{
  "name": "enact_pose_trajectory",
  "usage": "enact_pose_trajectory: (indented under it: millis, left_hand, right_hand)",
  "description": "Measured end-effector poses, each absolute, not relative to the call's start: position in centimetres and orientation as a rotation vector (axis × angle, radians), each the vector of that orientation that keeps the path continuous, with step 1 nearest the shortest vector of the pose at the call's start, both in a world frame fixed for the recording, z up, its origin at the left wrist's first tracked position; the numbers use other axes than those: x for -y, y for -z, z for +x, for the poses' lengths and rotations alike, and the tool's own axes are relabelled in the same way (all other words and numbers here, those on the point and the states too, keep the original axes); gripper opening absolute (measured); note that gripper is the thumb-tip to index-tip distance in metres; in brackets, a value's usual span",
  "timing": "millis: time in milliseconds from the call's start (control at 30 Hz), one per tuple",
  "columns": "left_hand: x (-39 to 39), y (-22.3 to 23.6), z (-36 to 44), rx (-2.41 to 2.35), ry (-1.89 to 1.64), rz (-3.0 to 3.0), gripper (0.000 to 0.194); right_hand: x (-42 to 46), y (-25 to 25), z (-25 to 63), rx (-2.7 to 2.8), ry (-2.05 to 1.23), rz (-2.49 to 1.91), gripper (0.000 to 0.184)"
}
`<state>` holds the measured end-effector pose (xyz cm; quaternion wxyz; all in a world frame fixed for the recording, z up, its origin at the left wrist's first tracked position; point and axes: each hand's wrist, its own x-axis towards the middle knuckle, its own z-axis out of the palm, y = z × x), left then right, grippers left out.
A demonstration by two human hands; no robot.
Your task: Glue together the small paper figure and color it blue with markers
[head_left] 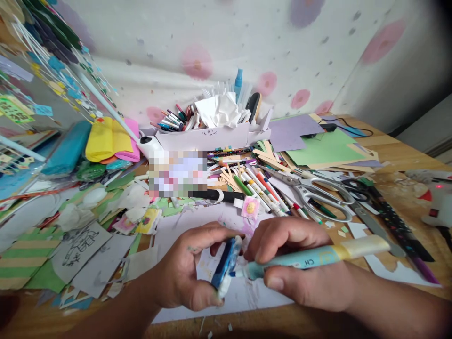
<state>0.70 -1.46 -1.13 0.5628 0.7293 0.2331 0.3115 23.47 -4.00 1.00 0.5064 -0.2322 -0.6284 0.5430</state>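
Thumb and fingers of my left hand (192, 266) pinch a small flat white piece painted blue (226, 266) by its ends, tilted nearly on edge. My right hand (300, 263) grips a light-blue and yellow marker (310, 259). The marker's tip meets, or nearly meets, the blue face of the piece. Below both hands lies a stained white sheet of paper (176, 310). Just beyond my right hand sits a small pink square with a yellow flower (250, 208).
Silver scissors (328, 197) and several loose markers (261, 188) lie behind my right hand. A white box (208, 137) of pens stands at the back. Paper scraps (81, 249) cover the left. A glue gun (436, 200) is at far right, beside a dark speckled strip (399, 221).
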Motion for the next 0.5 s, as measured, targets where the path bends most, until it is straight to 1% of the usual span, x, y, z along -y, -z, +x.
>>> enact_pose_trajectory:
  millis: [100, 267, 433, 500]
  left_hand:
    - [1.46, 1.00, 0.77, -0.584, -0.718, 1.750, 0.069]
    - [1.73, 0.75, 0.94, -0.662, -0.693, 1.690, 0.064]
    - [1.76, 0.74, 0.95, -0.730, -0.727, 1.691, 0.060]
    - [1.68, 0.68, 0.96, -0.722, -0.707, 1.676, 0.059]
  right_hand:
    - [4.12, -1.20, 23.43, 1.543, -1.237, -0.593, 0.014]
    - [4.25, -1.53, 23.14, 1.641, -1.042, -0.585, 0.014]
    - [4.07, -1.91, 23.28, 1.682, -1.009, -0.639, 0.012]
    - [4.04, -2.01, 23.35, 1.687, -1.017, -0.597, 0.012]
